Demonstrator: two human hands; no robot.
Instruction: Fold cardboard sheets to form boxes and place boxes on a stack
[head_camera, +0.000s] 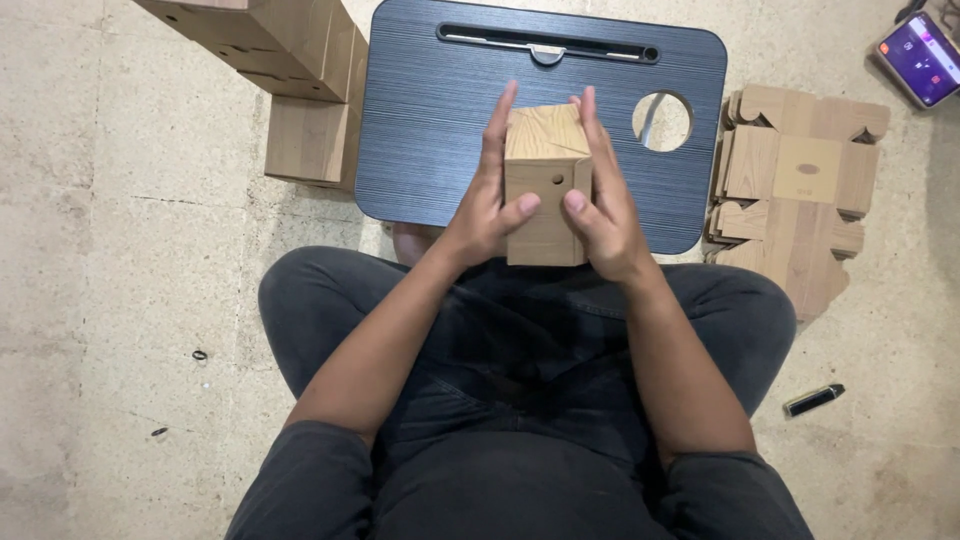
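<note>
A person is sitting on a pale stone floor. The left hand and right hand are squeezing a wood-look box over the dark tray, pressing its sides into shape. Closing flaps looks next.

One head-worn camera, looking straight down.

It sits close above the seated person's lap, facing the floor; the forearms run up from the bottom edge, the lap desk fills the top centre, and floor shows on both sides. No second view.
</note>
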